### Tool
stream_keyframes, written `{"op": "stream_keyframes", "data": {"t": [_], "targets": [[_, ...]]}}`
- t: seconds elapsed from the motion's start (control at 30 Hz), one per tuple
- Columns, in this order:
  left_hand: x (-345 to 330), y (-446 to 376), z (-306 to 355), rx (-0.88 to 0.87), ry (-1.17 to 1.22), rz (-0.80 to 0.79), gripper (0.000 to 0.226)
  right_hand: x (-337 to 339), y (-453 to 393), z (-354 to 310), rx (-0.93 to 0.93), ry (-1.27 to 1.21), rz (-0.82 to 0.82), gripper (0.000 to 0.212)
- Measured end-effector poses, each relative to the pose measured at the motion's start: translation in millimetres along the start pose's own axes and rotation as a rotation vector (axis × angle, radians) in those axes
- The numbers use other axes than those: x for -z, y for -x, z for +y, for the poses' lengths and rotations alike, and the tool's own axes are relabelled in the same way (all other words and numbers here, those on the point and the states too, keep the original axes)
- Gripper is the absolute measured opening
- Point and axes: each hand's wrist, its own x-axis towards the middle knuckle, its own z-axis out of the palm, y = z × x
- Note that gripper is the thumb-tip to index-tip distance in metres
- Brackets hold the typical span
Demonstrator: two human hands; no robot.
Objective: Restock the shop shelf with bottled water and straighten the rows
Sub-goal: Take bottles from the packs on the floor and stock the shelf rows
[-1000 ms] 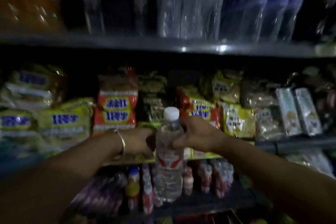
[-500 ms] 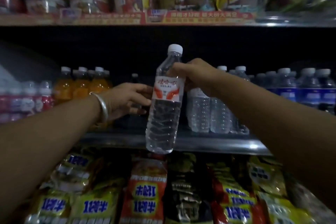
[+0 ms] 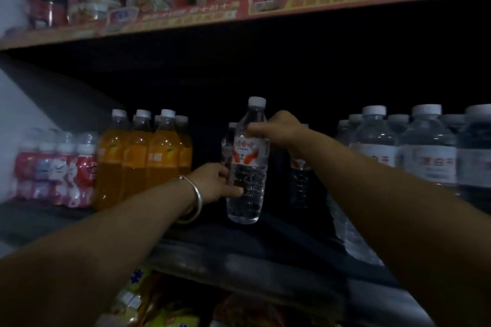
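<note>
Gripping one water bottle [image 3: 247, 167] with both hands on the dark shelf [image 3: 239, 252].
Right hand [image 3: 281, 129] grasps its shoulder, left hand [image 3: 215, 183] its ribbed body; the red-and-white label's writing is unreadable.

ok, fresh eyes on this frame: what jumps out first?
The clear water bottle at centre, upright over the dark middle shelf, gripped by the right hand near its shoulder and the left hand lower down. Next, the orange drink bottles glowing at left, and the water bottles on the right.
</note>
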Motion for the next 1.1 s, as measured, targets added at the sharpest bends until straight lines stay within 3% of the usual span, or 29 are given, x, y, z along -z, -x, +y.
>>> {"op": "stream_keyframes", "data": {"t": [0.07,0.2,0.4,0.63,0.97,1.1], "targets": [[-5.8,-18.1,-10.2,0.01,-0.064,0.005,0.01,-7.2,-10.6,12.3,-0.028,-0.005,-0.016,0.031],[-11.6,-50.4,-26.4,0.021,-0.221,-0.029,0.03,-17.7,-29.6,28.3,-0.044,-0.015,-0.038,0.019],[-20.0,-83.7,-43.6,-0.018,-0.304,-0.078,0.033,-28.7,-52.1,49.1,-0.141,-0.04,-0.053,0.035],[-21.1,-100.4,-49.1,-0.045,-0.29,-0.11,0.033,-35.9,-56.8,73.4,-0.405,0.061,-0.414,0.044],[-21.5,-125.3,-69.1,-0.012,-0.545,-0.212,0.04,-60.1,-92.6,91.9,-0.456,0.015,-0.263,0.049],[-21.1,-142.8,-71.3,-0.007,-0.606,-0.169,0.041,-69.1,-105.8,105.4,-0.418,-0.047,-0.159,0.042]]}}
